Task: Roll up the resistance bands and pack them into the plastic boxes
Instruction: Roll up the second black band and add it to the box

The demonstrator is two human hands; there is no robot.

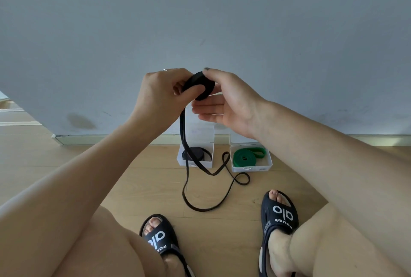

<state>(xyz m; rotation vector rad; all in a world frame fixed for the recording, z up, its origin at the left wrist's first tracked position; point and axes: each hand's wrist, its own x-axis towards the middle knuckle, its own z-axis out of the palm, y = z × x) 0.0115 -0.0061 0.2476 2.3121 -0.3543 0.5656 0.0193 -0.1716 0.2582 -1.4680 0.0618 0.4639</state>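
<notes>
A black resistance band (201, 85) is partly wound into a tight roll, held up in front of the wall. My left hand (165, 94) pinches the roll, thumb across its face. My right hand (226, 101) grips the roll's far edge from the right, with the lower fingers stretched out under it. The band's loose tail (189, 187) hangs down and loops over the wooden floor. Two clear plastic boxes stand open by the skirting: the left box (179, 161) holds a rolled black band (196, 154), the right box (270, 163) holds a rolled green band (246, 156).
A grey-blue wall (200, 21) rises just behind the boxes. My two feet in black slides (160, 239) (279, 214) rest on the wooden floor near the tail's loop. My knees fill the lower corners.
</notes>
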